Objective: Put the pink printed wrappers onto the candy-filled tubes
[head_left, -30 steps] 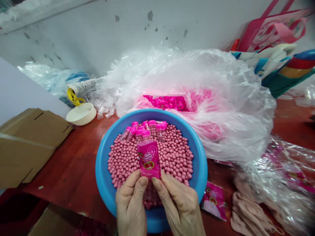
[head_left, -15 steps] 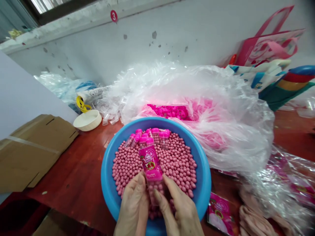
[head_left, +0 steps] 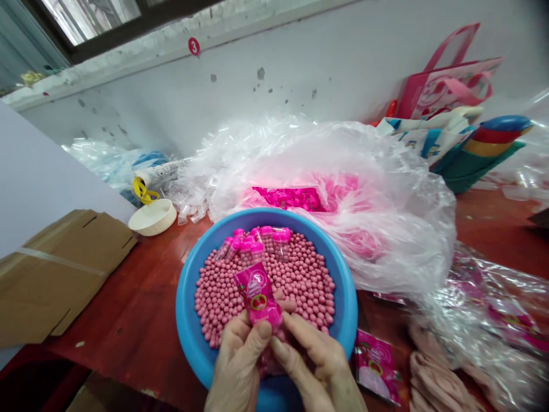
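Over the blue basin (head_left: 183, 303), both hands are closed around a small bottle whose top carries a pink printed sleeve (head_left: 258, 293). My left hand (head_left: 238, 360) pinches it from the left, thumb at the sleeve's lower end. From the other side, my right hand (head_left: 319, 360) has its fingertips on the sleeve's lower edge and just below it. Fingers mostly hide the bottle's body. Loose pink balls (head_left: 304, 280) fill the basin. Behind the sleeve, several clear bottles with pink caps (head_left: 282, 236) lie on the balls.
A large translucent bag (head_left: 398, 229) with pink pieces lies behind the basin. On the right are a flat pink packet (head_left: 377, 366), a beige cloth (head_left: 433, 383) and crinkled clear wrapping (head_left: 476, 337). A white round lid (head_left: 153, 217) and folded cardboard (head_left: 64, 274) sit left.
The sleeve and bottle have come slightly lower and nearer. My left thumb has shifted onto the sleeve's lower end, and the ball-filled bottle body is now mostly covered by fingers. The view has shifted slightly.
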### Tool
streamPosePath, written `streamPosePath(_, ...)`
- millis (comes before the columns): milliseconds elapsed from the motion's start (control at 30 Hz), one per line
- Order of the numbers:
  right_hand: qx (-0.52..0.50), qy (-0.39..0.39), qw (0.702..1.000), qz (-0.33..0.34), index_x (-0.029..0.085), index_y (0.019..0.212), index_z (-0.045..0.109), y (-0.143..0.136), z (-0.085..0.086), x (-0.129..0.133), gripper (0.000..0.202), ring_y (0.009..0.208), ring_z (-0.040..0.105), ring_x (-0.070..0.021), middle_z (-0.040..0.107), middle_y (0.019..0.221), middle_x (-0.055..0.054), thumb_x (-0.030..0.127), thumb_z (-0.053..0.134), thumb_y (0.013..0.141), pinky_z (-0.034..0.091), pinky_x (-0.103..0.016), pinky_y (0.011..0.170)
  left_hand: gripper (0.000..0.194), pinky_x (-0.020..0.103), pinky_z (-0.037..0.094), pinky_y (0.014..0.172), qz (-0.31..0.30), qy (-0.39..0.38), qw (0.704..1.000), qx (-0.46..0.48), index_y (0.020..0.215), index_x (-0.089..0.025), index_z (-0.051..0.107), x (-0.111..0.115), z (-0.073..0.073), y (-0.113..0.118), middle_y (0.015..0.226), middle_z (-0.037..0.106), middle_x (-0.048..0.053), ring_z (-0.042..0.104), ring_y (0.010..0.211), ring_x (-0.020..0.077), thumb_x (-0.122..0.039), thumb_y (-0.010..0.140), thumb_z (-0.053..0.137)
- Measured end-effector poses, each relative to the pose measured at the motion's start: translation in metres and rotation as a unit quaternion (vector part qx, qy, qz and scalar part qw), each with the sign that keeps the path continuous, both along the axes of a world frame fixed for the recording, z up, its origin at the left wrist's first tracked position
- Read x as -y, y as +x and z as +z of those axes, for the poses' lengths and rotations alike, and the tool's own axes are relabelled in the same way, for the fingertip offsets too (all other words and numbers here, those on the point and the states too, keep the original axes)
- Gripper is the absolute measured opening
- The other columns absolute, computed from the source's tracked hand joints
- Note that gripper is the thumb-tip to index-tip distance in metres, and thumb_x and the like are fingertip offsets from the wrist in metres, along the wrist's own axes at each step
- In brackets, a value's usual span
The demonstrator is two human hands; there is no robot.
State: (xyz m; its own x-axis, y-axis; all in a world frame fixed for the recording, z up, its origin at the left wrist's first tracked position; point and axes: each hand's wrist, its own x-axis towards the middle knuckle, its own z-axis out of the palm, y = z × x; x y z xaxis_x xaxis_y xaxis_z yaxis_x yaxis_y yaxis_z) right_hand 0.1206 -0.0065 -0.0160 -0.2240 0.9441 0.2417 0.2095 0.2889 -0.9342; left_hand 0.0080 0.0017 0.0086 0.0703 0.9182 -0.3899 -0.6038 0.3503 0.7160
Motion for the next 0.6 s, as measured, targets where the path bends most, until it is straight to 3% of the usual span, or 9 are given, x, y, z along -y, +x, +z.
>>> streamPosePath(67,-0.017,-0.014,0.999,-0.036,0.021,0.105,0.067,-0.007,-0.003,0.005,0.022,0.078,0.07,-0.0177,0.072,0.086,-0.004,0.028,0.05,0.092,0.057,-0.022,0.068,0.012,0.026,0.053,0.067,0.003,-0.009,1.0,0.02,0.081,-0.021,0.079,-0.001,0.0,0.001,0.084,0.076,0.008,0.068,0.074,0.0186,-0.028,0.072,0.075)
streamPosePath(167,0.0,-0.003,0.989,-0.15,0.021,0.108,0.065,-0.02,-0.015,0.014,0.03,0.081,0.071,-0.0211,0.074,0.092,-0.007,0.041,0.051,0.09,0.057,-0.024,0.069,0.015,0.023,0.052,0.06,0.041,-0.013,0.999,0.023,0.085,-0.02,0.078,-0.005,0.001,-0.001,0.085,0.076,0.009,0.067,0.069,0.0174,-0.028,0.074,0.072)
streamPosePath(267,-0.019,-0.02,0.989,-0.144,0.023,0.11,0.062,-0.029,-0.02,0.017,0.031,0.065,0.07,-0.0168,0.074,0.079,-0.003,0.041,0.042,0.095,0.054,-0.021,0.063,0.024,0.022,0.051,0.054,0.038,-0.017,0.999,0.016,0.089,-0.016,0.077,-0.008,0.0,-0.002,0.08,0.076,0.012,0.067,0.066,0.0189,-0.033,0.074,0.071)
streamPosePath(400,-0.01,-0.063,0.986,-0.152,0.022,0.115,0.059,-0.033,-0.017,0.015,0.035,0.079,0.071,-0.0186,0.075,0.09,-0.005,0.04,0.034,0.098,0.052,-0.022,0.066,0.02,0.025,0.053,0.058,0.054,-0.017,0.998,-0.027,0.084,-0.014,0.078,-0.008,-0.004,0.0,0.082,0.076,0.012,0.068,0.063,0.0192,-0.029,0.07,0.075)
streamPosePath(500,0.001,-0.065,0.985,-0.157,0.023,0.112,0.063,-0.03,-0.016,0.016,0.037,0.078,0.071,-0.0188,0.075,0.089,-0.006,0.043,0.035,0.097,0.051,-0.022,0.069,0.02,0.028,0.054,0.066,0.058,-0.013,0.997,-0.043,0.087,-0.017,0.077,-0.003,-0.007,0.001,0.087,0.077,0.011,0.069,0.071,0.021,-0.028,0.071,0.074)
streamPosePath(600,0.026,-0.062,0.983,-0.173,0.02,0.109,0.066,-0.026,-0.018,0.018,0.042,0.085,0.07,-0.02,0.074,0.1,-0.008,0.048,0.038,0.094,0.051,-0.023,0.074,0.02,0.03,0.054,0.072,0.054,-0.008,0.998,-0.042,0.088,-0.019,0.078,0.0,-0.009,-0.003,0.091,0.077,0.011,0.069,0.08,0.0232,-0.03,0.072,0.073)
